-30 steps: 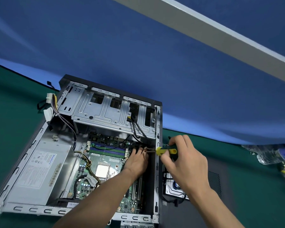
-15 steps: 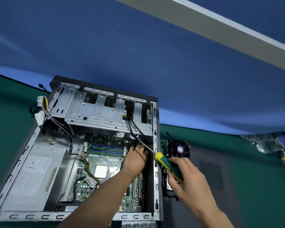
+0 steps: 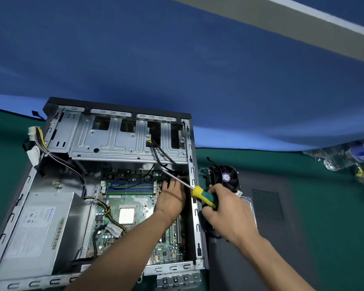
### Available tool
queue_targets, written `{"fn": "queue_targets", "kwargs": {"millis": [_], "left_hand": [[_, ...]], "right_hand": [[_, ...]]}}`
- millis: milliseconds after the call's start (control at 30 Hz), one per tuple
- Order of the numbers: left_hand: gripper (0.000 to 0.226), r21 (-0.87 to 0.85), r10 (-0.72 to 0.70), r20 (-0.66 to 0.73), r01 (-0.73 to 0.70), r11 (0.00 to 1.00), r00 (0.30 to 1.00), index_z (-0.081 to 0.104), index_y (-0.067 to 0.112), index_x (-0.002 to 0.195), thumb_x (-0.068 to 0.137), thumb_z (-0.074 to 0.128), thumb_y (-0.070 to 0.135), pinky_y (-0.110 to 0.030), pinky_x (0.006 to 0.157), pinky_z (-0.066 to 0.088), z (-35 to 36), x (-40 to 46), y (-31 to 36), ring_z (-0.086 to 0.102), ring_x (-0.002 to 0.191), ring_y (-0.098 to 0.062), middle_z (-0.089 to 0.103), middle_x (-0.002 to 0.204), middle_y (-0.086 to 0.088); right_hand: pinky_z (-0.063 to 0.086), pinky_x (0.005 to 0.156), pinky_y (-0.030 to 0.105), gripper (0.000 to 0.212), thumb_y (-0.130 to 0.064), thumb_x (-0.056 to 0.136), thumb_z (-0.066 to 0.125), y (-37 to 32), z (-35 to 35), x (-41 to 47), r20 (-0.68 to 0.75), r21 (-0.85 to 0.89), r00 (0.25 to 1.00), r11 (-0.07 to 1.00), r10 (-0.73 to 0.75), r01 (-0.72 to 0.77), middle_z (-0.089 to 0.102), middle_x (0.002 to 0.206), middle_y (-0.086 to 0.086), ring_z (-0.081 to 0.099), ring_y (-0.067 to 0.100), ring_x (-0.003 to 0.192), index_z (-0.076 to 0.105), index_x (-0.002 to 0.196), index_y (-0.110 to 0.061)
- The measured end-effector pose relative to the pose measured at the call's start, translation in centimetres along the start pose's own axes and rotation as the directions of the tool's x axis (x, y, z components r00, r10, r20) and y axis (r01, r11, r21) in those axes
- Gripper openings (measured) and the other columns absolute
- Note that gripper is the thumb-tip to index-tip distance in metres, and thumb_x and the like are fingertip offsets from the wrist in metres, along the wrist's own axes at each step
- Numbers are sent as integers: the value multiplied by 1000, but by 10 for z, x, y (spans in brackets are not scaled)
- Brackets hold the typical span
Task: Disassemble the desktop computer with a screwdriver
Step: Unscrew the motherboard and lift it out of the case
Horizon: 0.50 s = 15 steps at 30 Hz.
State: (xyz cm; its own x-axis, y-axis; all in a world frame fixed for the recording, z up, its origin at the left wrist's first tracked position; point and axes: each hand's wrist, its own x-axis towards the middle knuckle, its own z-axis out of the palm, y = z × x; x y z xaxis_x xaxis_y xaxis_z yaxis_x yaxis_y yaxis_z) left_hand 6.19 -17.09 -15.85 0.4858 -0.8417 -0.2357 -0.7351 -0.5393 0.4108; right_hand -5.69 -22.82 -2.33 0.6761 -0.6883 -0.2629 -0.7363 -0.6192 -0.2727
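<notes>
The open desktop case (image 3: 192, 185) lies flat on the green table. Inside it are the motherboard (image 3: 132, 202), a grey power supply (image 3: 38, 229) at the left and a metal drive cage (image 3: 122, 141) at the back. My left hand (image 3: 171, 196) reaches into the case at the motherboard's right edge, fingertips down among dark cables; what they touch is hidden. My right hand (image 3: 225, 208) grips the yellow-green handle of the screwdriver (image 3: 204, 197) just outside the case's right wall. Its shaft slants up-left over the wall into the case.
A removed black fan (image 3: 226, 177) lies right of the case, on the dark side panel (image 3: 267, 206). Plastic bottles (image 3: 349, 156) lie at the far right. A loose white connector with coloured wires (image 3: 35, 135) hangs over the case's left rear corner. A blue backdrop rises behind.
My right hand has shifted from the handle's end near the case wall to a full grip lower down, and the screwdriver has swung from level to slanting into the case. The left hand has stayed put.
</notes>
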Motion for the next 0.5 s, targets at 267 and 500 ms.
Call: {"fn": "queue_targets", "kwargs": {"millis": [267,500], "left_hand": [[59,518,55,248,-180,836,967,34,-5,136,88,54,22,-55,111,18,-4,-3,6,26,128,-34,27,140,-21],[47,359,74,127,-116,926,989,39,-1,129,83,50,6,-53,111,21,-1,0,3,33,118,-31,38,127,-18]], "right_hand": [[31,49,24,19,-33,72,58,3,11,1,16,202,993,972,115,-115,55,68,-14,50,4,62,45,86,-35],[31,49,27,18,-30,72,60,1,18,5,43,305,988,939,151,-157,56,67,-10,50,7,59,46,81,-33]]}}
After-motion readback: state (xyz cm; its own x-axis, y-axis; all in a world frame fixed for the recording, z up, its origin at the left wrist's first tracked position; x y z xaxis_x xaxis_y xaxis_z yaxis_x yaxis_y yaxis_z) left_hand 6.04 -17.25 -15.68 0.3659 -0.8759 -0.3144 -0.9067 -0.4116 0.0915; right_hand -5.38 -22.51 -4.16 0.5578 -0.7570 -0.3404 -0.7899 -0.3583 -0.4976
